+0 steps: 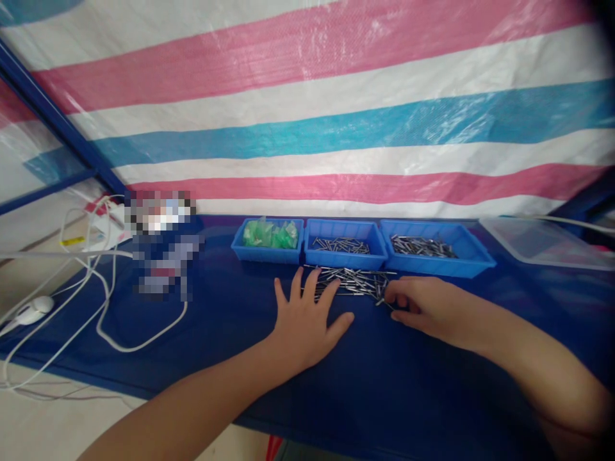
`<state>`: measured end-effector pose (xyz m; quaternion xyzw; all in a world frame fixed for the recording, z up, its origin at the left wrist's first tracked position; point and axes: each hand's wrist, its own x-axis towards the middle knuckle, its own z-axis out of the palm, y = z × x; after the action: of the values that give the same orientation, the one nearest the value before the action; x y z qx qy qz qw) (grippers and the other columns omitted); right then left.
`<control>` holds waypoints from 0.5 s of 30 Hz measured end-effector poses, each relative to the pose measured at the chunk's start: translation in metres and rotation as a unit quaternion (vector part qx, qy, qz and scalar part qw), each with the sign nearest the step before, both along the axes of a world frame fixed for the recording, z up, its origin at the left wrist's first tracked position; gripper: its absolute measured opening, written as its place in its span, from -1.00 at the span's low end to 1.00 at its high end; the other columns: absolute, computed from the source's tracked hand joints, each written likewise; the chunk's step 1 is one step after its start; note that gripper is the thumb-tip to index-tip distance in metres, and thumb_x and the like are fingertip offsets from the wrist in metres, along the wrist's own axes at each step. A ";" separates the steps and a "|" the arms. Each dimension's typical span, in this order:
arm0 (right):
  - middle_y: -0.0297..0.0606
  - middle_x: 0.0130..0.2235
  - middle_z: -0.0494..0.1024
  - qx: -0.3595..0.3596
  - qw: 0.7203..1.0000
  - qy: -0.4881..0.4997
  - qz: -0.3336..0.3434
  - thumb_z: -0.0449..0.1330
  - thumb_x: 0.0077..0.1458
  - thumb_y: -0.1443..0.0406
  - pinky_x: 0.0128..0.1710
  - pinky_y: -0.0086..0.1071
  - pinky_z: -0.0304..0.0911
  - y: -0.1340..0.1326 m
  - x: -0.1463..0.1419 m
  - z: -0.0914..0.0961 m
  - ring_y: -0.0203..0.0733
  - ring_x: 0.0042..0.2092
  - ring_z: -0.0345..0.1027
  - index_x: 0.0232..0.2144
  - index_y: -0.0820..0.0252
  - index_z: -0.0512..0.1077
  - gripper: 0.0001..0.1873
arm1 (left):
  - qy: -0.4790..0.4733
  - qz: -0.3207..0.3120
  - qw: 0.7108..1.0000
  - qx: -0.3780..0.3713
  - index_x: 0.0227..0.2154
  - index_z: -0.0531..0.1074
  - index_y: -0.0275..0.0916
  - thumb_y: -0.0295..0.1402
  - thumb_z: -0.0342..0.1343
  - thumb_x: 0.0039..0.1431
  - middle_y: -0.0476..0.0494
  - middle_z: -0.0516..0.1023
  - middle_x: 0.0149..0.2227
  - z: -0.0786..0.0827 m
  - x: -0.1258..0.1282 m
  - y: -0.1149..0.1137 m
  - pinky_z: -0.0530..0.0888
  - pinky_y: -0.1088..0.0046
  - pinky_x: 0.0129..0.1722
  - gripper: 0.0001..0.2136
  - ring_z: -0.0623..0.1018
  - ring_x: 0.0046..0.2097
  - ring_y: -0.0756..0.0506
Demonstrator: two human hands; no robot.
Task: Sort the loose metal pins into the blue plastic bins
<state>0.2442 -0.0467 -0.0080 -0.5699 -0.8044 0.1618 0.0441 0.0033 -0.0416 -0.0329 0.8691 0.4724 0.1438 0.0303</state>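
Rods [353,282] of thin metal lie loosely piled directly in front of the middle blue bin [346,260]. I have the left hand [302,323] front-left of that bin, fingers spread apart at the rods. I have the right hand [430,304] front-right of it, fingers curled beside the rods; I cannot tell whether they clamp one.

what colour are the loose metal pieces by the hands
The loose metal pieces are silvery grey, best seen in the head view.
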 end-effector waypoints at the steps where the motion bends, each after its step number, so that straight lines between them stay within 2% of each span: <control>1: -0.31 -0.44 0.50 -0.005 1.000 -0.002 0.003 0.09 0.01 0.38 -0.43 -0.41 0.15 0.001 -0.003 0.002 -0.24 -0.41 0.37 -0.39 0.12 0.45 -0.86 | 0.000 0.000 1.000 -0.009 0.18 0.22 -0.06 0.03 -0.08 0.23 -0.29 0.16 0.26 0.000 0.000 0.001 -0.03 -0.45 0.09 -0.48 0.07 0.29 -0.46; 7: -0.26 -0.41 0.52 0.025 0.999 -0.015 0.029 0.02 0.02 0.42 -0.40 -0.38 0.14 0.003 -0.017 0.007 -0.21 -0.39 0.37 -0.47 0.15 0.43 -0.81 | -0.014 -0.036 0.999 -0.035 0.20 0.20 -0.19 -0.06 -0.03 0.25 -0.36 0.15 0.26 -0.001 0.002 0.004 0.09 -0.20 0.21 -0.48 0.06 0.32 -0.39; 10: -0.21 -0.38 0.51 0.045 0.998 -0.005 0.041 0.02 0.04 0.42 -0.36 -0.37 0.17 0.005 -0.021 0.006 -0.20 -0.36 0.37 -0.45 0.18 0.44 -0.79 | -0.047 -0.056 0.997 -0.036 0.18 0.22 -0.24 -0.14 0.01 0.24 -0.38 0.16 0.25 0.006 0.006 0.005 0.09 -0.18 0.22 -0.50 0.06 0.32 -0.39; 12: -0.20 -0.36 0.50 0.053 0.998 0.007 0.043 0.02 0.04 0.43 -0.34 -0.38 0.18 0.006 -0.022 0.005 -0.20 -0.34 0.37 -0.41 0.20 0.46 -0.79 | -0.107 -0.068 0.992 -0.024 0.12 0.29 -0.26 -0.21 0.04 0.24 -0.37 0.24 0.21 0.019 0.009 0.002 0.08 -0.18 0.23 -0.57 0.08 0.31 -0.39; 13: -0.20 -0.36 0.50 0.054 0.997 0.012 0.045 0.03 0.04 0.43 -0.34 -0.38 0.18 0.007 -0.022 0.003 -0.20 -0.33 0.37 -0.39 0.20 0.47 -0.79 | -0.162 -0.090 0.983 -0.015 0.06 0.35 -0.25 -0.26 0.01 0.26 -0.34 0.31 0.16 0.028 0.009 -0.001 0.10 -0.11 0.24 -0.65 0.16 0.29 -0.34; 15: -0.20 -0.35 0.49 0.053 0.997 0.021 0.046 0.03 0.04 0.43 -0.33 -0.38 0.19 0.008 -0.022 0.001 -0.19 -0.32 0.38 -0.37 0.19 0.47 -0.78 | -0.278 -0.190 0.939 -0.063 -0.09 0.44 -0.22 -0.37 -0.12 0.32 -0.23 0.46 0.02 0.043 0.007 -0.014 0.31 0.22 0.19 -0.75 0.40 0.14 -0.15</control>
<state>0.2224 -0.0390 -0.0070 -0.5259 -0.8360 0.1326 0.0835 0.0104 -0.0557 0.0105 0.8645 0.2787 0.3414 0.2417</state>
